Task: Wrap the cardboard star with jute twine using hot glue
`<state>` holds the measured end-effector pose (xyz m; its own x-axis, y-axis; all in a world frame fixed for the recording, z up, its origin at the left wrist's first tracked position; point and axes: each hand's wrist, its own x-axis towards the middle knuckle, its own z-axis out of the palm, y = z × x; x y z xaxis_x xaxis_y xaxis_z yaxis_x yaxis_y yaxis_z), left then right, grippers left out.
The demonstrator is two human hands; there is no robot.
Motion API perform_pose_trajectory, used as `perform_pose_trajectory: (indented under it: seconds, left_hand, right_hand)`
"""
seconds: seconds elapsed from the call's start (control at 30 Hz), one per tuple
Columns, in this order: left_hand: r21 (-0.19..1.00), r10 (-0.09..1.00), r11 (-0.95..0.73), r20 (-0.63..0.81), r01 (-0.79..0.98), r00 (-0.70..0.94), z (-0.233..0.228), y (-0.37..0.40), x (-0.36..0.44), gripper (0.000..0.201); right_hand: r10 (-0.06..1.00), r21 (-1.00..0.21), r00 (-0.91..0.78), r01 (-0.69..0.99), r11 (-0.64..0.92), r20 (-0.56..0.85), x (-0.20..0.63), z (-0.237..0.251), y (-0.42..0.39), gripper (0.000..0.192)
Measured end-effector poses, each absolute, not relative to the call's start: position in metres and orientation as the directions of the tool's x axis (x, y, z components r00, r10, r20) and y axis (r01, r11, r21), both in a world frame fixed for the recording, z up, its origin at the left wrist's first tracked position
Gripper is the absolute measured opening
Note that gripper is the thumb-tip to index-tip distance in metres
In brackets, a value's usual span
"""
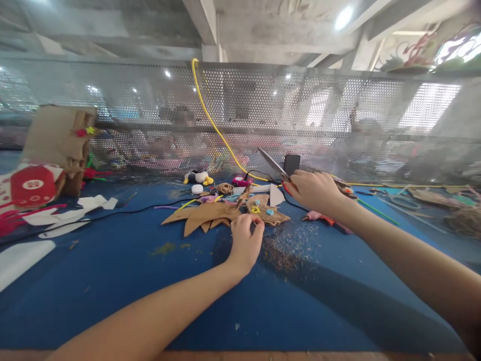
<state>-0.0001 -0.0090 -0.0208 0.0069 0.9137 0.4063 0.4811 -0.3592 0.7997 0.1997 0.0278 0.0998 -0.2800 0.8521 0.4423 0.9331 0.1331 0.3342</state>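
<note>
My right hand (315,190) is raised above the far side of the table, closed round the orange handle of a pair of scissors (273,163). The blades point up and to the left. Down at the near edge of a spiky brown cardboard cut-out (208,214), my left hand (246,243) is closed in a pinch. Whatever lies between its fingertips is too small to make out. Beside those fingers, the textured right end of the cut-out carries a yellow button (255,209) and a blue button (269,212).
Fine scraps (293,250) litter the blue table (150,301). Behind the cut-out are a twine coil (224,188), a plush toy (198,177) and a black phone-like object (292,164). A black cable (124,213) crosses the left. A perforated metal screen (244,110) stands behind, with a yellow cable (210,115).
</note>
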Motion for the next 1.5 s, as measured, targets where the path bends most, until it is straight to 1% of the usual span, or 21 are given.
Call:
perform_pose_trajectory:
  seconds: [0.13,0.23,0.3,0.47,0.57,0.7,0.87,0.97,1.1,1.23,1.3,1.33,1.4,1.43,1.5]
  left_hand:
    - [0.824,0.931,-0.328,0.366,0.462,0.008,-0.022,-0.007,0.000,0.005]
    - [0.835,0.940,-0.320,0.337,0.448,0.044,-0.021,-0.009,0.000,0.007]
    - [0.825,0.935,-0.340,0.348,0.451,0.069,-0.020,-0.011,0.000,0.007]
    - [0.744,0.873,-0.481,0.456,0.464,0.174,-0.018,-0.016,0.001,0.008]
    - [0.693,0.825,-0.565,0.489,0.448,0.283,-0.020,-0.016,0.003,0.005]
    - [0.643,0.765,-0.643,0.522,0.416,0.376,-0.023,-0.017,0.004,0.010]
    - [0.613,0.741,-0.667,0.491,0.422,0.458,-0.016,-0.023,0.002,0.007]
    - [0.595,0.724,-0.681,0.461,0.427,0.513,-0.012,-0.027,0.002,0.010]
    - [0.561,0.696,-0.705,0.432,0.434,0.573,-0.010,-0.029,0.003,0.014]
    - [0.551,0.642,-0.746,0.442,0.374,0.626,-0.010,-0.030,0.003,0.020]
    - [0.542,0.638,-0.755,0.472,0.369,0.609,-0.010,-0.031,0.004,0.020]
    - [0.542,0.652,-0.749,0.495,0.382,0.575,-0.010,-0.031,0.004,0.017]
    - [0.550,0.693,-0.721,0.558,0.422,0.457,-0.010,-0.032,0.004,0.012]
    - [0.552,0.707,-0.705,0.590,0.444,0.389,-0.011,-0.032,0.004,0.017]
    - [0.548,0.715,-0.684,0.635,0.481,0.293,-0.013,-0.031,0.003,0.034]
  right_hand:
    - [0.845,0.318,-0.254,0.942,0.106,0.471,0.207,0.103,0.014,0.050]
    - [0.843,0.359,-0.274,0.927,0.104,0.463,0.212,0.102,0.007,0.049]
    - [0.837,0.375,-0.287,0.921,0.107,0.466,0.215,0.101,0.004,0.050]
    - [0.802,0.349,-0.282,0.932,0.099,0.526,0.223,0.096,0.001,0.051]
    - [0.776,0.331,-0.278,0.939,0.094,0.567,0.228,0.092,0.000,0.050]
    - [0.769,0.299,-0.254,0.951,0.086,0.586,0.234,0.089,-0.001,0.049]
    - [0.773,0.265,-0.216,0.962,0.063,0.597,0.243,0.088,-0.005,0.049]
    - [0.757,0.243,-0.196,0.969,0.051,0.623,0.251,0.088,-0.008,0.049]
    - [0.746,0.176,-0.151,0.983,0.046,0.648,0.258,0.095,-0.012,0.047]
    - [0.743,0.141,-0.123,0.989,0.039,0.658,0.258,0.102,-0.017,0.047]
    - [0.727,0.156,-0.144,0.986,0.051,0.671,0.257,0.103,-0.019,0.047]
    - [0.719,0.173,-0.162,0.983,0.059,0.676,0.256,0.101,-0.020,0.048]
    - [0.703,0.220,-0.205,0.973,0.070,0.681,0.255,0.097,-0.023,0.049]
    - [0.695,0.244,-0.226,0.967,0.074,0.683,0.255,0.094,-0.024,0.049]
    - [0.673,0.284,-0.270,0.954,0.092,0.689,0.252,0.087,-0.029,0.049]
